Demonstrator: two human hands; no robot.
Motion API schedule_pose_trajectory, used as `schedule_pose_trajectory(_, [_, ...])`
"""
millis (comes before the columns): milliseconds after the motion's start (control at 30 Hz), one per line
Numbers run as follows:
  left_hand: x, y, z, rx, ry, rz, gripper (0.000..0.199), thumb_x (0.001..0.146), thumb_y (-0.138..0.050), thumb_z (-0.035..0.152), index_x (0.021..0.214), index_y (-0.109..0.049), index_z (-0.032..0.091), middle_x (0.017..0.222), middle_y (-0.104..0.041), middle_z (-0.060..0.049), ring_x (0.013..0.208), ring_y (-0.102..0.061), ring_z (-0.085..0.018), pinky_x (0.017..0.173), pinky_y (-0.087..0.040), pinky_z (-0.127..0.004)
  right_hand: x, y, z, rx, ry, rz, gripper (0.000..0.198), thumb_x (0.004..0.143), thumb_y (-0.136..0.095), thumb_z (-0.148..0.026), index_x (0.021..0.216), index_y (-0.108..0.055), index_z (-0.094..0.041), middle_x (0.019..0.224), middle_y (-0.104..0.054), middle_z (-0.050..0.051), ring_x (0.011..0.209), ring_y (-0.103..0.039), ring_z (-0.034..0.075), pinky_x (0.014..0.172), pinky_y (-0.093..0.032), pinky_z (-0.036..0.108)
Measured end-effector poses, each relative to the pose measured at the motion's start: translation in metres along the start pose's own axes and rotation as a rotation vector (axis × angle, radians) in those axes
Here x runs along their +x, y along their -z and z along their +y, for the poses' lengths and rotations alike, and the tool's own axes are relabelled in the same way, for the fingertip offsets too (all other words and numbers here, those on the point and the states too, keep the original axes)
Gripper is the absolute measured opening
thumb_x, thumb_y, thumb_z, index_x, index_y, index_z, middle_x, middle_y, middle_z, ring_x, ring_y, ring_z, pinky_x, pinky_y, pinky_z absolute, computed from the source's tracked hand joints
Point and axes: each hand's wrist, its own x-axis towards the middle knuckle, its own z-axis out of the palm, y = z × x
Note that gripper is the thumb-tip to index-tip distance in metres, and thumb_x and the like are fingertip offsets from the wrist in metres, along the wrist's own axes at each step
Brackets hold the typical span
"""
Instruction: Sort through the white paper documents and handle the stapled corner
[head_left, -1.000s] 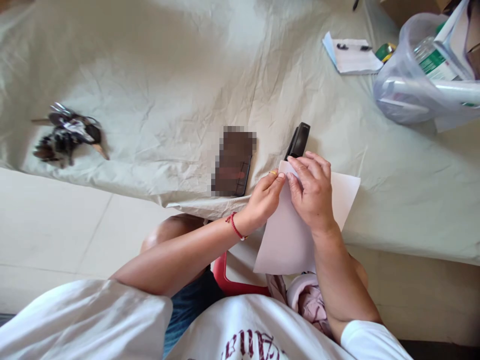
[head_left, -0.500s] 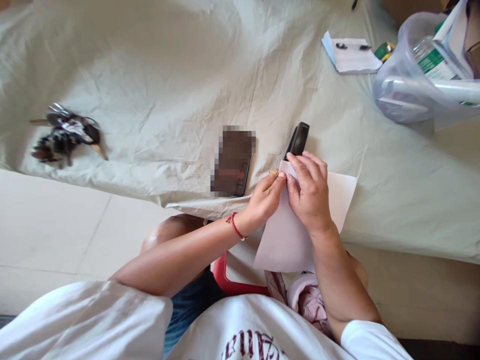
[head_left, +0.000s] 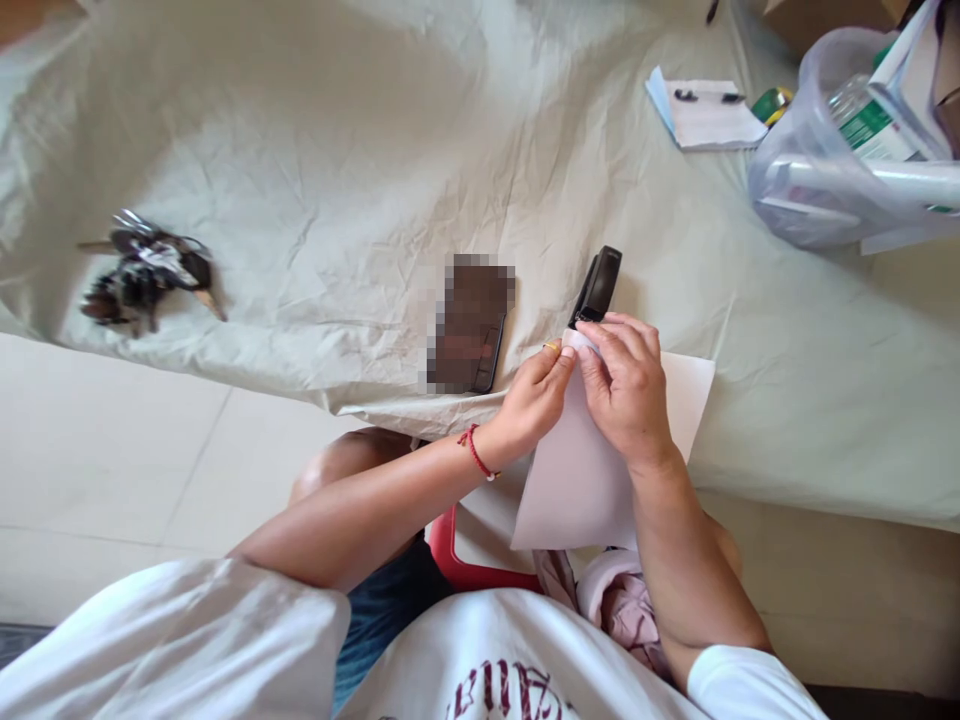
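Note:
A sheet of white paper (head_left: 577, 480), perhaps more than one sheet, hangs over the front edge of the cloth-covered table. My left hand (head_left: 534, 398) pinches its upper left corner between thumb and fingers. At the same corner my right hand (head_left: 626, 390) is closed, its thumb and bent fingers on the paper. Just beyond the fingertips lies a black stapler (head_left: 600, 285), angled up and to the right. Whether my right fingers touch its near end is hard to see. Left of the hands rests a dark phone (head_left: 472, 325), partly pixelated.
A bunch of keys (head_left: 154, 270) lies at the left on the greenish cloth (head_left: 337, 200). At the upper right are a small notepad (head_left: 712, 115), a tape measure (head_left: 772, 104) and a clear plastic bin (head_left: 795, 200) with a bottle and papers. A red stool (head_left: 450, 555) shows below.
The whole view has shifted slightly. My right fingers have drawn back a little from the stapler, so more of its near end shows. Both hands stay at the paper's corner.

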Motion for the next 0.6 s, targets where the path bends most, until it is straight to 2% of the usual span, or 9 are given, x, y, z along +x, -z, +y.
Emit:
schedule_pose_trajectory(133, [-0.003,-0.001,0.009,-0.032,0.121,-0.003,0.035,0.111,-0.061,0.045,0.086,-0.056,0.022,0.082,-0.055,0.001,0.075,-0.048,-0.015,0.075,-0.045,-0.03,0.002,0.007,0.013,-0.03,-0.083,0.02,0.037,0.115,-0.052,-0.044,0.118,-0.082,-0.022,0.113,-0.081,0.011,0.125,-0.069,0.029,0.113,-0.058,0.048])
schedule_pose_trajectory(233, [-0.004,-0.002,0.016,-0.054,0.228,0.014,0.035,0.111,-0.061,0.045,0.085,-0.054,0.022,0.08,-0.05,0.002,0.07,-0.042,-0.013,0.066,-0.039,-0.028,0.004,0.016,0.026,-0.006,-0.155,-0.018,0.038,0.112,-0.054,-0.048,0.102,-0.082,-0.023,0.101,-0.079,0.009,0.113,-0.068,0.027,0.103,-0.057,0.044])
schedule_pose_trajectory(367, [-0.002,-0.002,0.021,-0.042,0.3,0.019,0.034,0.112,-0.056,0.038,0.082,-0.052,0.022,0.081,-0.053,0.001,0.071,-0.046,-0.014,0.064,-0.037,-0.028,0.01,0.025,0.037,0.092,-0.287,-0.181,0.036,0.107,-0.059,-0.048,0.093,-0.081,-0.023,0.092,-0.077,0.007,0.101,-0.065,0.025,0.093,-0.055,0.039])
schedule_pose_trajectory(600, [0.002,0.003,0.022,-0.035,0.391,0.06,0.036,0.107,-0.065,0.041,0.077,-0.052,0.024,0.07,-0.05,0.001,0.062,-0.045,-0.014,0.058,-0.031,-0.03,0.031,0.036,0.04,0.259,-0.519,-0.456,0.03,0.098,-0.065,-0.044,0.095,-0.082,-0.02,0.092,-0.074,0.006,0.096,-0.065,0.021,0.09,-0.051,0.034])
